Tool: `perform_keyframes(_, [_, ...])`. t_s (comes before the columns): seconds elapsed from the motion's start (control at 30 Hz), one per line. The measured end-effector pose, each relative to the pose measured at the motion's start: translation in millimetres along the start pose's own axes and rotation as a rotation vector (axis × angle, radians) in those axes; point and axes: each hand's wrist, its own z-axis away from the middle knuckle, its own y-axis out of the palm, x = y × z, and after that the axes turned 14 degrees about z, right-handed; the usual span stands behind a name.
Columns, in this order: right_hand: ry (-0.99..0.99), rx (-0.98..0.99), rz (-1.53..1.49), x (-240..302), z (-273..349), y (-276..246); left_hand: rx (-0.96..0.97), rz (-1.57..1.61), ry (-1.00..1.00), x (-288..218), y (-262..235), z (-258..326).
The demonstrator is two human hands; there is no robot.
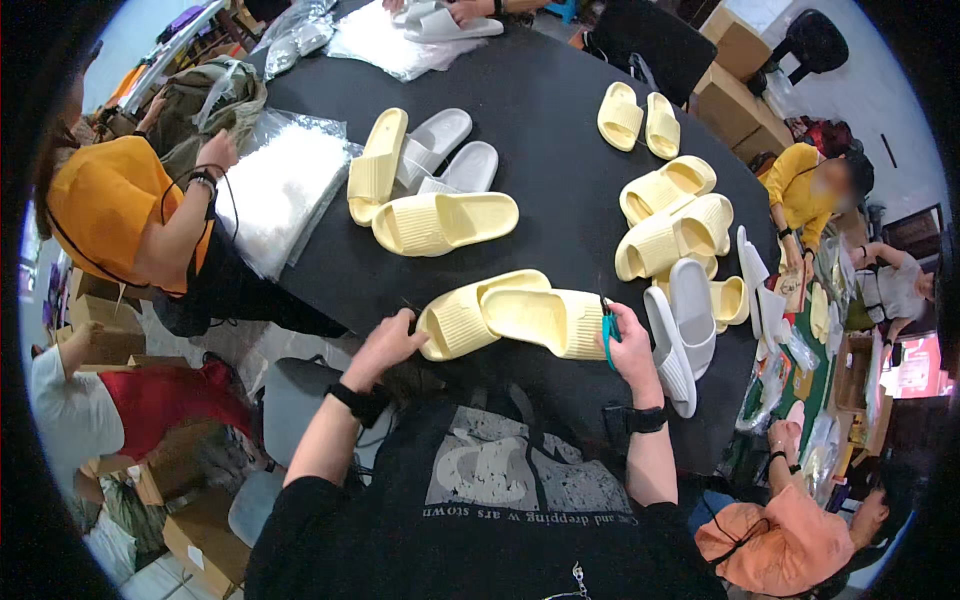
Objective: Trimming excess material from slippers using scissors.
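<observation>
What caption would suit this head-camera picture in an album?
Left hand steadies a pair of yellow slides on a black table; right hand holds small teal snips.

Two grey slides [443, 150] lay beside a clear bag of white stock [283, 190] on the black table [540, 110], cardboard boxes [738, 95] stacked beyond

You're in a packing workshop here: a big round black table [540, 110] is strewn with pale yellow slides [445, 222] and grey slides [440, 150], with clear plastic bags [285, 185] stacked at its edge. Cardboard boxes [735, 100] crowd the floor, and other workers sit round you sorting goods.
</observation>
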Motion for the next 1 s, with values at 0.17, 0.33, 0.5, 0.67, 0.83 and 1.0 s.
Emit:
perform_keyframes(0.17, [-0.055,0.232,0.035,2,-21,16,-0.072,0.372,-0.022,18,21,3])
perform_keyframes(0.33, [0.052,0.3,-0.327,0,-13,51,-0.036,0.741,-0.14,9,14,-4])
perform_keyframes(0.5, [0.076,0.227,-0.384,-5,-1,50,0.063,0.956,-0.168,-7,1,-9])
perform_keyframes(0.67, [0.014,0.089,-0.366,-10,-2,44,0.187,1.051,-0.17,-28,2,-10])
perform_keyframes(0.83, [0.047,-0.315,-0.225,-6,4,25,0.28,1.148,-0.114,-74,-9,-10])
perform_keyframes(1.0, [0.115,-0.756,-0.609,-10,30,2,0.273,1.343,-0.043,-100,-1,-32])
